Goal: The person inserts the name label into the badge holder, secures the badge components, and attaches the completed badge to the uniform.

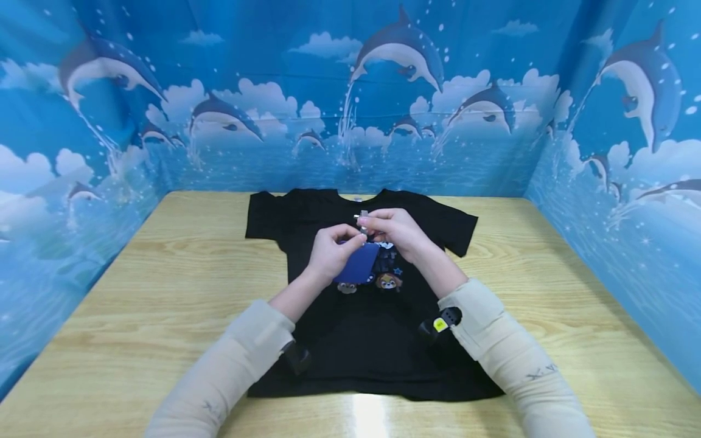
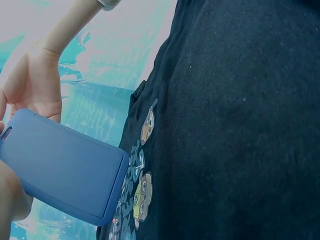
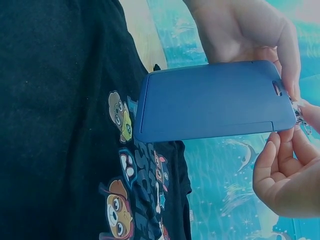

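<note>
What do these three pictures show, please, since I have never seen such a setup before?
There is no machine here, only a person's two bare hands. The widest picture comes from a camera worn on the head, looking forward and down; the other two come from cameras on the wrists, so they appear turned sideways. A black T-shirt with a cartoon print lies spread on a wooden table, before a dolphin-patterned backdrop. Above the shirt, the left hand grips a flat blue card holder near its top, while the right hand pinches a small metal clip.
</note>
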`<state>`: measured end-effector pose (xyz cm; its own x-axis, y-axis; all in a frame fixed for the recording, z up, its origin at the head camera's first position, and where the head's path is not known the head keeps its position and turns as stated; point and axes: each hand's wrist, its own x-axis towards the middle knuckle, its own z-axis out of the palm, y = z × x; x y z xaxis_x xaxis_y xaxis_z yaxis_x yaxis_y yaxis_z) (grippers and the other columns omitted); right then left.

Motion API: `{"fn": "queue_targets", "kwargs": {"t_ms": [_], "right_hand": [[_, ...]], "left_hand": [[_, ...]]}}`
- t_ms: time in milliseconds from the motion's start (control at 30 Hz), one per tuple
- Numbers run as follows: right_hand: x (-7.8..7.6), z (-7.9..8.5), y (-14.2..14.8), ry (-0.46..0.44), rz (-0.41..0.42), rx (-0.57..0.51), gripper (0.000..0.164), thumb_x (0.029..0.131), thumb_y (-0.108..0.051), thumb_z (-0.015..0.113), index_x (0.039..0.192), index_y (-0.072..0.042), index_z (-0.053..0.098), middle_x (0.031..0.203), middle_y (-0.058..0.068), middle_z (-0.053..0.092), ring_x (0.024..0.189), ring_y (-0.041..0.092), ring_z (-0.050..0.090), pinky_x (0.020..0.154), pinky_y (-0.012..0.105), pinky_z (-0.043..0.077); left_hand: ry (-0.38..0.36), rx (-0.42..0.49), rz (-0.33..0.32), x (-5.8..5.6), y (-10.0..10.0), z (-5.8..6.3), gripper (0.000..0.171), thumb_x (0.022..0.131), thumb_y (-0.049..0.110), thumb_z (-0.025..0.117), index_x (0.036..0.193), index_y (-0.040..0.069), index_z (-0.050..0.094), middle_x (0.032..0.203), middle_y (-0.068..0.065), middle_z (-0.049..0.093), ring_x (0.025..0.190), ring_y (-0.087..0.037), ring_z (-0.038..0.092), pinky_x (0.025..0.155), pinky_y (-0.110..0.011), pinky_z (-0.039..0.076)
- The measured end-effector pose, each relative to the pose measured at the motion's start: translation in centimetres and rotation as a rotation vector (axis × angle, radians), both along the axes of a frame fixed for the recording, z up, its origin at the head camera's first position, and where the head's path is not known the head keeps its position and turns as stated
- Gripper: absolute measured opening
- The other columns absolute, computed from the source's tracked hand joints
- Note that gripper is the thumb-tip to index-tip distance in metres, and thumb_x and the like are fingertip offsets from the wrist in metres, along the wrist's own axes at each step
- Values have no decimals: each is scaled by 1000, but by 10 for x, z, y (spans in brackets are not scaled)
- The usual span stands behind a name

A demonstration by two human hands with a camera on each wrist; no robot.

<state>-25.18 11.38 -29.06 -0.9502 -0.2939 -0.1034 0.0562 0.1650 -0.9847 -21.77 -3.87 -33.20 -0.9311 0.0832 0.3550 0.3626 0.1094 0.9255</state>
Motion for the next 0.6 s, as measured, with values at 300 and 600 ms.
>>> {"fn": "queue_targets", "kwargs": {"t_ms": [300,600], "right_hand": [[-1,-2,0,4,3,4,27,88,-15,63,104,6,65,85,5,61,78,21,56,63,24,47],[-3,-2,-1,39,7,44,29,88,-17,64,103,7,65,77,3,61,71,18,56,60,22,47]], "left_hand": [[23,24,12,0,0,-1,11,82,4,65,79,-7,68,74,-12,65,68,-10,53,62,-25,41],[38,14,48,-1,1,-2,11,81,4,65,76,-6,68,72,-14,65,66,-10,52,62,-25,41]]}}
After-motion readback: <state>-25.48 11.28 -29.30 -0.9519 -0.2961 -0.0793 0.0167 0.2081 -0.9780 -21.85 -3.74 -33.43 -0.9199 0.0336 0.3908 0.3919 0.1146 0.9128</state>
